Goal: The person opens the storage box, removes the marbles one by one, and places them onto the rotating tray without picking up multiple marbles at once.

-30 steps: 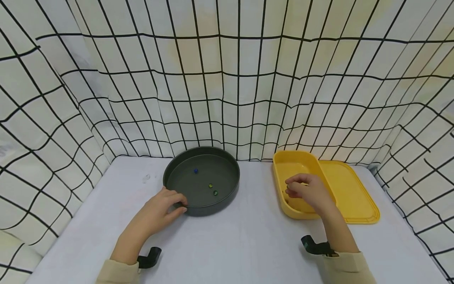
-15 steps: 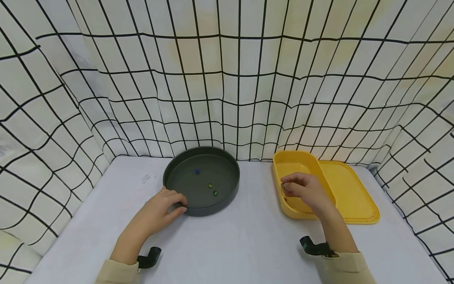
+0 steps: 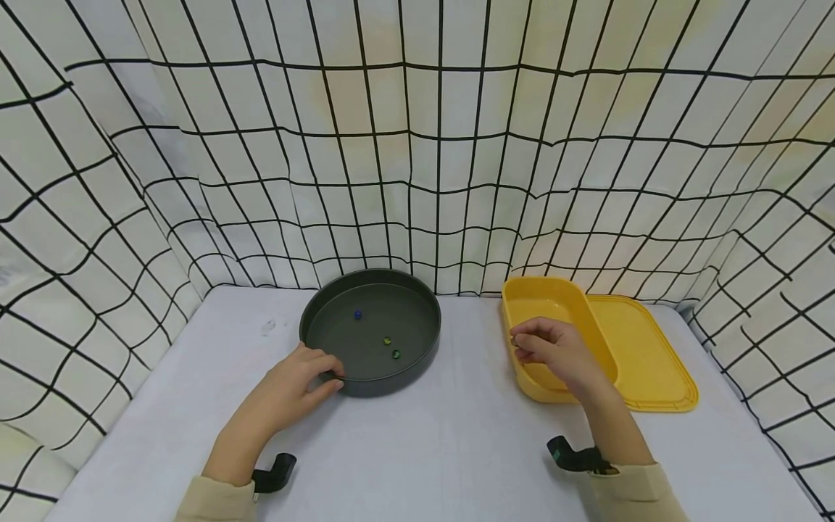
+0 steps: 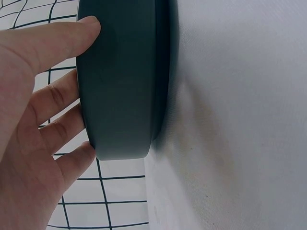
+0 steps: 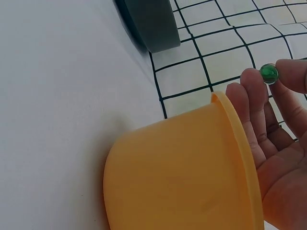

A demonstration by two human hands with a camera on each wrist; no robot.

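Right wrist view: we see a green marble (image 5: 269, 74) pinched in the right hand (image 3: 557, 355), up by the edge of the yellow box (image 3: 541, 299).
In the head view, we see that right hand over the left side of the box, its fingertips tight on the marble, while a yellow lid (image 3: 655, 355) lies flat just right of the box. The left hand (image 3: 293, 384) grips the near left edge of a round dark pan (image 3: 352, 351), and in the left wrist view we see its thumb on the outside wall. Inside the pan we spot a blue marble (image 3: 358, 315), a yellow-green marble (image 3: 388, 341) and another green marble (image 3: 396, 354). The pan and box sit well apart on a white table (image 3: 457, 449).
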